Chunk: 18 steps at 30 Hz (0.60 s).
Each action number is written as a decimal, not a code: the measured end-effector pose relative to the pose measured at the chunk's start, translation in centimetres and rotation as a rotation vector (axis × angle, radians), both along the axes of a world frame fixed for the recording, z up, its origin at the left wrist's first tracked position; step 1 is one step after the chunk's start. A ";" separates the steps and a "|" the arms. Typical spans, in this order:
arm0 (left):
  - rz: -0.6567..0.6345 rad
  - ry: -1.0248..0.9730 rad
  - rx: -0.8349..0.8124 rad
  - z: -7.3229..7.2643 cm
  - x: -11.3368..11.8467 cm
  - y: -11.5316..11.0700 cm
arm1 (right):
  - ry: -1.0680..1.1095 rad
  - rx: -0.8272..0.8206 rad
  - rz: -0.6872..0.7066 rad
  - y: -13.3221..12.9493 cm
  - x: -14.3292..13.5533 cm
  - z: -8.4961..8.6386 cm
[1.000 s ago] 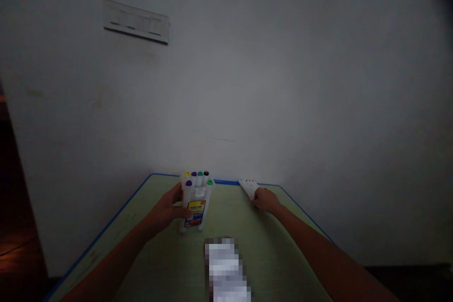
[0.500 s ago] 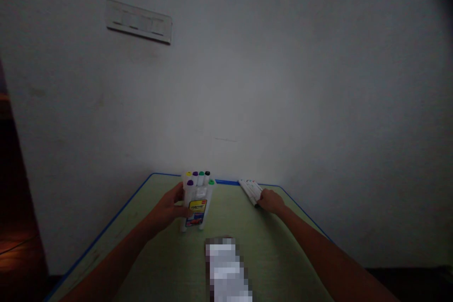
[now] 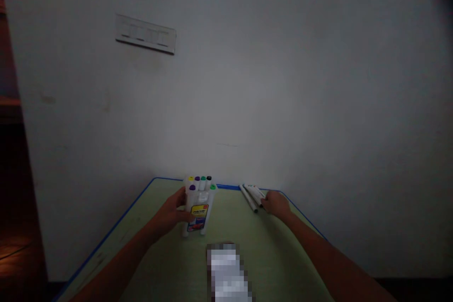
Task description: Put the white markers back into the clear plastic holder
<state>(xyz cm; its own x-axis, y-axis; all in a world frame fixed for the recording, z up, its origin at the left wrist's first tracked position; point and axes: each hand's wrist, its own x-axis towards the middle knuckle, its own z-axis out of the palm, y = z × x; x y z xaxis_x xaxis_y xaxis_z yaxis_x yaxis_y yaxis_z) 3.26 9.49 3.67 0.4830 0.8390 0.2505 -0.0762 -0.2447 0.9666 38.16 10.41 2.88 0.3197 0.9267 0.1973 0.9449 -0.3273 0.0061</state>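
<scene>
My left hand [image 3: 176, 211] is wrapped around the left side of a clear marker case [image 3: 198, 216], thumb across its yellow and blue label. Several white markers stand upright in the case, with yellow, purple, green and black caps showing at the top. To the right, several more white markers [image 3: 255, 194] lie on the table near its far edge. My right hand [image 3: 277, 203] is closed at their near right ends, its fingers pinched on a marker and partly hiding it. One white marker [image 3: 248, 198] lies a little apart on the left of this group.
The pale green table [image 3: 166, 255] has a blue edge and stands against a grey wall [image 3: 283, 104]. A blurred-out, phone-shaped object [image 3: 228, 271] lies at the near middle. A switch panel [image 3: 146, 34] is on the wall at upper left.
The leftmost marker now lies separated from the others by a gap. My right hand has shifted slightly to the right. My left hand keeps its hold on the case. The view has tilted slightly.
</scene>
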 end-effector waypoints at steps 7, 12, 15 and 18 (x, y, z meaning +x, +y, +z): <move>-0.016 -0.023 0.047 0.3 -0.1 -0.1 | 0.286 0.432 0.111 -6.7 0.9 7.9; -0.017 -0.035 0.025 0.8 -0.2 -0.5 | 0.886 0.704 0.345 -13.2 -0.7 12.8; -0.018 -0.032 0.024 1.1 -0.2 -0.8 | 0.978 0.754 0.407 -15.5 -2.6 15.2; -0.015 -0.044 -0.006 1.0 -0.3 -0.8 | 0.985 0.742 0.457 -16.3 -4.5 17.0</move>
